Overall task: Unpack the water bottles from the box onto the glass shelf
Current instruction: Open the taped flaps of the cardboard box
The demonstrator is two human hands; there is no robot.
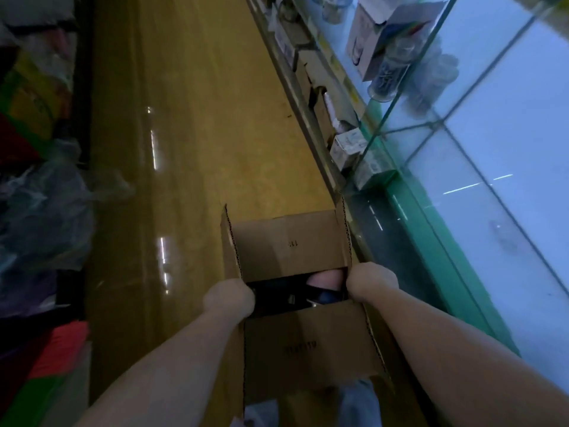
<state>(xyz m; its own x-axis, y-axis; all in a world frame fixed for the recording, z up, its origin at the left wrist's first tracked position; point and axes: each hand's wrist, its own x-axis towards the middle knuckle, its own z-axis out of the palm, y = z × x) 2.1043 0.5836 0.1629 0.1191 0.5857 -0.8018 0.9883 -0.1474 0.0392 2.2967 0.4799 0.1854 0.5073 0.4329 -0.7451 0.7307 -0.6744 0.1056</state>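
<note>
— Head view first: which way does the box run?

— I see the brown corrugated cardboard box (289, 251) with its long axis running straight away from me, along the aisle. Its top flaps are partly up, the far flap tilted back, the near flap (311, 343) lying toward me, and a dark gap opens between them. Something dark and bluish (320, 295) sits in that gap, too dim for me to name as bottles.

— Where is it relative to your hands?

— Right between them. My left hand (229, 298) is at the left edge of the opening, my right hand (371, 283) at the right edge, both reaching down into the gap.

— Are they holding anything?

— I cannot tell. The fingers of both hands are hidden inside the box; I see only the backs of the wrists and knuckles. A pale shape (328, 278) just left of the right hand may be a thumb or finger, but it is blurred.

— And the room?

— A glossy yellow-brown floor (191, 149) stretches ahead of the hands. Right of the right hand stands a green-edged glass shelf unit (409, 192), with a clear patterned glass tumbler (388, 78) and a small printed carton (366, 35) farther up. Left of the left hand, clear plastic bags (40, 211) and colourful packages are piled.

— Arm pose?

— Both bare forearms extend forward, converging on the box.
</note>
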